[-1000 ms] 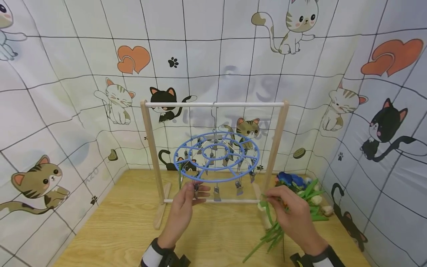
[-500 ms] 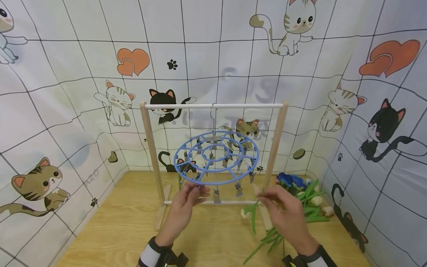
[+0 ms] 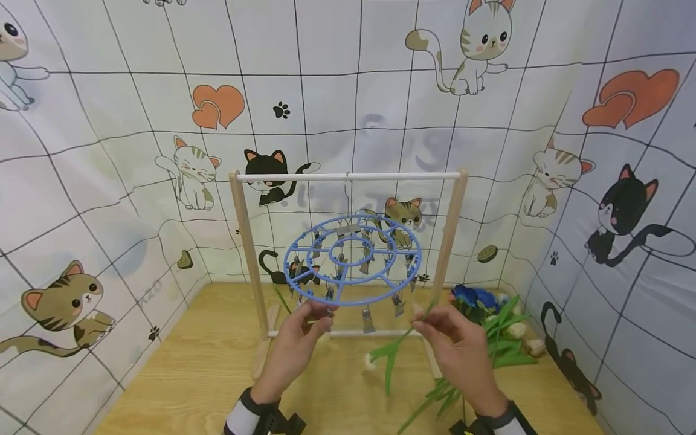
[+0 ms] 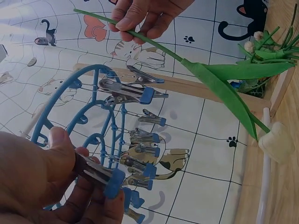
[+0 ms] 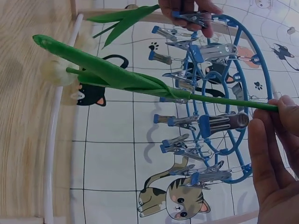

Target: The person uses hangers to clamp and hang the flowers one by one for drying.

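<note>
My left hand (image 3: 298,344) pinches a metal clip with blue tips (image 4: 100,176) at the front-left rim of the blue round clip hanger (image 3: 352,301). In my right hand (image 3: 459,350), thumb and fingers pinch the thin green stem of a white artificial tulip (image 5: 112,77). Its bloom (image 4: 276,142) points down and left, below the hanger, apart from the clips. A second tulip (image 5: 124,23) hangs head down at the hanger's left side, mostly hidden behind my left hand in the head view. Several other clips (image 3: 368,320) dangle from the rings.
A wooden stand with a white top bar (image 3: 402,176) carries the hanger by its hook. Artificial flowers, blue (image 3: 473,296) and white with green stems (image 3: 502,332), lie piled at the right on the wooden table (image 3: 179,374). A cat-print cloth (image 3: 337,96) surrounds the table.
My right hand has shifted left, and the tulip's bloom has swung left toward the middle. The hanger has turned slightly. My left fingers have closed on the clip.
</note>
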{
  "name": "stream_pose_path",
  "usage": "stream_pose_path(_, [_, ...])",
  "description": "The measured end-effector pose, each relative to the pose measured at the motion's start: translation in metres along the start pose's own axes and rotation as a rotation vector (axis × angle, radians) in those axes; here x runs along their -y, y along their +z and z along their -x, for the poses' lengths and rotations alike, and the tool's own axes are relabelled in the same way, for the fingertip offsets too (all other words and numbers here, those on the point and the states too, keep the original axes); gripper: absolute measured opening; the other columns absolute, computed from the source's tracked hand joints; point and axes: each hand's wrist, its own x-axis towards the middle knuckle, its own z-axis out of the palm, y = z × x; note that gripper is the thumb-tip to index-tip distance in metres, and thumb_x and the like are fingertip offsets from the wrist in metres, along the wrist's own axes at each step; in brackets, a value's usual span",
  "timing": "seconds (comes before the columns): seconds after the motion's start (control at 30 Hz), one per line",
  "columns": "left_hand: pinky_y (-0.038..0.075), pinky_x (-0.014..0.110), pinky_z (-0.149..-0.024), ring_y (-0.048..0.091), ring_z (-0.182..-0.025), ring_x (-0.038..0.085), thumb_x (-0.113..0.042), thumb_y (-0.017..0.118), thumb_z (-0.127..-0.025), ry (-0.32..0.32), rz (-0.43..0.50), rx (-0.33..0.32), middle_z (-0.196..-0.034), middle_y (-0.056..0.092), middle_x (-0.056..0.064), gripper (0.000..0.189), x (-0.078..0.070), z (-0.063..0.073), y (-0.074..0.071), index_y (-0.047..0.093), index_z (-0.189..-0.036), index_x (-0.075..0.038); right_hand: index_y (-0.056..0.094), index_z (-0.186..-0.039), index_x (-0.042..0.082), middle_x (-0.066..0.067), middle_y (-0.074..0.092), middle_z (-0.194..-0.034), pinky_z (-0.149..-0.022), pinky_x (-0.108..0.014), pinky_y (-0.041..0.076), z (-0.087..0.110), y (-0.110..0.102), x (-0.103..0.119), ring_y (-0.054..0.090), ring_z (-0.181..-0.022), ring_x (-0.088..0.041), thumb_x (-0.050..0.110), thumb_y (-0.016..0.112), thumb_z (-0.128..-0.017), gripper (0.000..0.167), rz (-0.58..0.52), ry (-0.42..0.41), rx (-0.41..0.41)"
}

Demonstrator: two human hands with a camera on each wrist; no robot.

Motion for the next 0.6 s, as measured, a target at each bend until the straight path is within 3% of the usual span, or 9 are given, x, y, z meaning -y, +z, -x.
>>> stream_pose_path(0.13, [0.064,0.022,-0.100,0.077,-0.121,0.021,-0.012,0.076,-0.112,-0.001,0.003,0.004,-0.134,0.079,0.011,0.019,-0.001,0.001,0.001,0.078,-0.131,-0.006,0.079,-0.114,0.011,-0.008,0.086,-0.109,-0.083,-0.022,0.068,0.003,0.004,0.000,0.082,-0.095,-0.007,-0.012,0.084,-0.099,0.028,-0.013,0.041,0.000])
stream_pose_path(0.4, [0.062,0.025,-0.106,0.076,-0.126,0.025,-0.012,0.080,-0.110,0.023,-0.083,-0.031,-0.132,0.081,0.007,0.019,-0.002,0.002,0.004,0.076,-0.128,-0.008,0.077,-0.115,0.008,-0.004,0.083,-0.110,-0.083,-0.026,0.071,0.001,0.014,-0.002,0.084,-0.094,-0.013,-0.012,0.082,-0.101,0.025,-0.095,0.024,0.046])
stream_pose_path(0.6, [0.063,0.027,-0.106,0.079,-0.128,0.032,-0.009,0.077,-0.111,0.049,-0.119,-0.048,-0.130,0.080,0.012,0.017,-0.004,0.003,0.006,0.075,-0.127,-0.005,0.078,-0.115,0.006,-0.011,0.084,-0.105,-0.079,-0.026,0.070,-0.001,0.025,0.001,0.083,-0.090,-0.012,-0.014,0.082,-0.100,0.025,-0.131,0.000,0.039])
